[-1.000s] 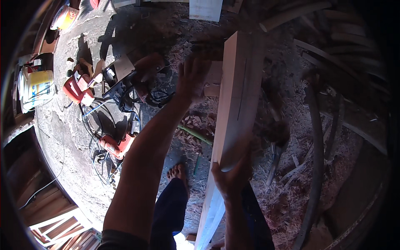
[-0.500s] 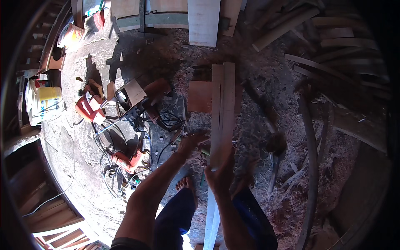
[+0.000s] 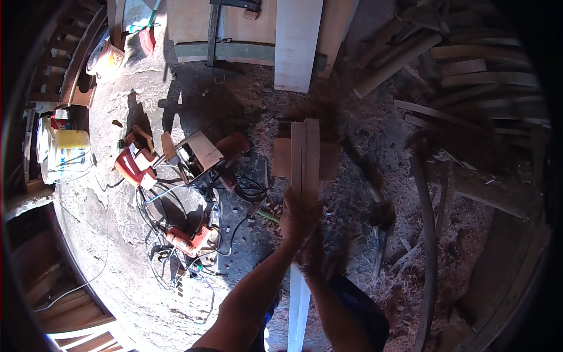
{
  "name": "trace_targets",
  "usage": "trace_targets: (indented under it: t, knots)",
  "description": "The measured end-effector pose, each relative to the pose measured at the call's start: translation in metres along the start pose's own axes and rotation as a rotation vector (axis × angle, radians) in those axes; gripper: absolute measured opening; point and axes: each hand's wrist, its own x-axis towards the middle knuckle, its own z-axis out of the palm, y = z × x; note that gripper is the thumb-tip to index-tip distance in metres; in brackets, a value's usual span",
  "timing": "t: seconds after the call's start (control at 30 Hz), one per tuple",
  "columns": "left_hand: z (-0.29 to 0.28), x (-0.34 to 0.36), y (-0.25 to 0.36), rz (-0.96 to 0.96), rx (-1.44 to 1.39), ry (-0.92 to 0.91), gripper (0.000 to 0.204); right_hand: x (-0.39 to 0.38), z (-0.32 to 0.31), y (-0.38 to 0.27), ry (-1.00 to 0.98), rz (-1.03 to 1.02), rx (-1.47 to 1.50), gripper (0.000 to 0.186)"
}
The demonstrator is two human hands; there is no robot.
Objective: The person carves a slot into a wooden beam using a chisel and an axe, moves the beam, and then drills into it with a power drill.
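Two long, narrow wooden planks (image 3: 306, 158) lie side by side, running from mid-floor back toward me between my legs. Across the top of them my left hand (image 3: 299, 218) is wrapped, fingers closed round their edges. Just nearer to me, my right hand (image 3: 311, 257) is closed at the right side of the same planks, partly hidden behind my left hand and forearm. Under the far end of the planks sits a reddish-brown block (image 3: 282, 151). A thin green object (image 3: 268, 216) lies on the floor left of my left hand.
To the left are an orange power tool (image 3: 191, 240), a red-bodied tool (image 3: 134, 167) and a boxy machine (image 3: 202, 149) among tangled cables. A wide pale board (image 3: 298, 44) stands beyond. Curved branches (image 3: 430, 234), wood shavings and stacked timber (image 3: 399, 63) lie right.
My left hand has moved right, from open beside the planks to gripping them. My view has tilted, so the scene sits lower. My right hand stays on the planks.
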Motion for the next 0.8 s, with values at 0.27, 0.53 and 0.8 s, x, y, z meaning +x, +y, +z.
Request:
trace_targets:
  t: [0.27,0.53,0.8]
  knots:
    - [-0.001,-0.013,-0.007,-0.025,0.014,0.017,0.080,-0.007,-0.022,-0.045,-0.075,0.022,-0.397,0.084]
    - [0.042,0.010,-0.056,0.359,-0.047,0.366,0.061,0.001,0.011,-0.015,-0.055,-0.115,-0.552,0.078]
    - [0.045,0.020,-0.053,0.467,-0.299,0.453,0.066,-0.023,0.016,0.014,-0.060,-0.214,-0.637,0.072]
